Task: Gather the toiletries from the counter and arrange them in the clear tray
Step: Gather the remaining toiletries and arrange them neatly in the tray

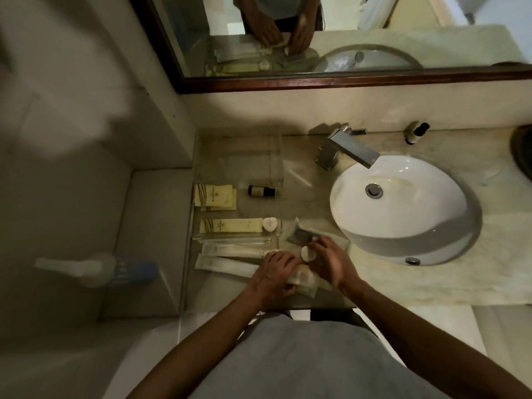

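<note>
Your left hand (275,273) is curled around a pale wrapped packet (300,279) near the counter's (331,295) front edge, and your right hand (326,259) pinches a small white round soap (305,254) with narrow fingers. The clear tray (239,156) sits left of the sink (403,205), far end bare; a dark bottle (260,191), cream sachets (214,197), a long cream box (230,225) and 2 white sleeves (227,264) lie nearer you.

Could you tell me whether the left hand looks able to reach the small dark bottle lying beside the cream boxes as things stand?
Probably yes. The small dark bottle lies in the open, nothing over it, but the left hand is busy on a packet.
</note>
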A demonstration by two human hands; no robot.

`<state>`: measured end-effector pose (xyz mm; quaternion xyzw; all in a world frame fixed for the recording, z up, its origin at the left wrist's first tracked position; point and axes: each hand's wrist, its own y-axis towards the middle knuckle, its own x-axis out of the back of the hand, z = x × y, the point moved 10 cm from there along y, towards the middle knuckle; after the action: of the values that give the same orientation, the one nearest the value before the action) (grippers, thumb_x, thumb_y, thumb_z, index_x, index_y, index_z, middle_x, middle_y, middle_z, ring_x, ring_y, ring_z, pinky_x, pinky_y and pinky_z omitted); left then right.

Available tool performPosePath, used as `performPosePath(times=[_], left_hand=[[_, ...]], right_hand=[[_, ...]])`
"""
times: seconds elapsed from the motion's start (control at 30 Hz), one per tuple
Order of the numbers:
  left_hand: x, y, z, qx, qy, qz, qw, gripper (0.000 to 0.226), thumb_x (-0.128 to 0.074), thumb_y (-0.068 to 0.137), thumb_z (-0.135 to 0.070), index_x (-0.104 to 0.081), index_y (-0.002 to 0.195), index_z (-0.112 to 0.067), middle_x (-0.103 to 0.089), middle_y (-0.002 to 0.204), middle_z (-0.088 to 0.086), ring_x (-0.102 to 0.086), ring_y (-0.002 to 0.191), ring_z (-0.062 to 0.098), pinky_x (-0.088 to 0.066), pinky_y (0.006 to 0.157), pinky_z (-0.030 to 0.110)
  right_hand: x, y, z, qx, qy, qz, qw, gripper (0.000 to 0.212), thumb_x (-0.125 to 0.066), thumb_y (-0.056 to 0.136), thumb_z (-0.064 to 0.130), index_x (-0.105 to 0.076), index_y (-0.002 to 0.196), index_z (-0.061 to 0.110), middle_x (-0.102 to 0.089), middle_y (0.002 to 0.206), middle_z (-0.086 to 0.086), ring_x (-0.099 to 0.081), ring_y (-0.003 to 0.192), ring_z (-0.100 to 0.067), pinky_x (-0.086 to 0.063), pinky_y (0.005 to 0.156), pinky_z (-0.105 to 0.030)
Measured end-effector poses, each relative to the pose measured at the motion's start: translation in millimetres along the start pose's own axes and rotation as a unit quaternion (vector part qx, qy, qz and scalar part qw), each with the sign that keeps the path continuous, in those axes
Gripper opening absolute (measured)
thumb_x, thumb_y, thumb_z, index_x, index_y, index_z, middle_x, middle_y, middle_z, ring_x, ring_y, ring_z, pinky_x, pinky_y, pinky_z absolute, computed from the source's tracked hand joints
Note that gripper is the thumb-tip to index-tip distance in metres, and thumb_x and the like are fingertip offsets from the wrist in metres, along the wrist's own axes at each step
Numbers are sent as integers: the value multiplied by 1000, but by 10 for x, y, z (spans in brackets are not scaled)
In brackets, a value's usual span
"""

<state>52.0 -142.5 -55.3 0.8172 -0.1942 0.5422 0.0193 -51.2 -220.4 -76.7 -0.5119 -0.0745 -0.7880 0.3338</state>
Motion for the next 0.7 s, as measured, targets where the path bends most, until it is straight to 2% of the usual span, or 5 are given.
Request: performPosePath(times=[0.13, 0.27, 0.33, 0.5, 0.7], left_hand=[[-40, -27, 11, 0, -1, 4, 1000, 61, -56, 74, -45, -49, 128, -16, -55, 123, 9, -50, 110, 27, -40, 95, 41], [0, -33, 31, 5, -5, -9, 1000, 61, -60, 75, -44, -46, 129, -19, -56, 124, 6, -50, 112, 24, -39, 98, 39], [-12, -36, 65, 13, -6, -6, 1000, 62, -63, 74, -44, -46, 129, -19, -55, 126, 7, -50, 114, 24, -38, 100, 40], [-105, -23, 176, 56, 5, 8, 998, 68, -66, 72, -46, -49, 131, -14, -55, 126, 8, -49, 117, 25, -31, 105, 37], [37, -58, 180, 65, 17, -53, 996, 76, -72, 70, -43, -46, 134, -10, -58, 122, 10, -53, 114, 26, -40, 102, 40]], right_hand=[[123, -9, 59, 2, 15, -49, 999, 48, -81, 76, 35, -67, 117, 13, -64, 116, -8, -58, 108, -26, -54, 83, -40], [371, 83, 190, 8, 52, -89, 995, 54, -81, 75, 28, -60, 124, 17, -59, 114, -3, -57, 97, -19, -49, 76, -28], [467, 337, 368, 25, 48, -89, 995, 51, -78, 78, 30, -59, 124, 18, -58, 116, -3, -55, 100, -18, -48, 80, -28], [424, 1304, 930, 100, -56, -4, 993, 46, -72, 84, 26, -58, 129, 21, -58, 129, -2, -50, 113, -20, -47, 94, -36], [236, 1697, 1099, 125, -226, 100, 961, 40, -64, 90, 29, -59, 129, 21, -56, 133, -2, -46, 119, -24, -42, 96, -40]])
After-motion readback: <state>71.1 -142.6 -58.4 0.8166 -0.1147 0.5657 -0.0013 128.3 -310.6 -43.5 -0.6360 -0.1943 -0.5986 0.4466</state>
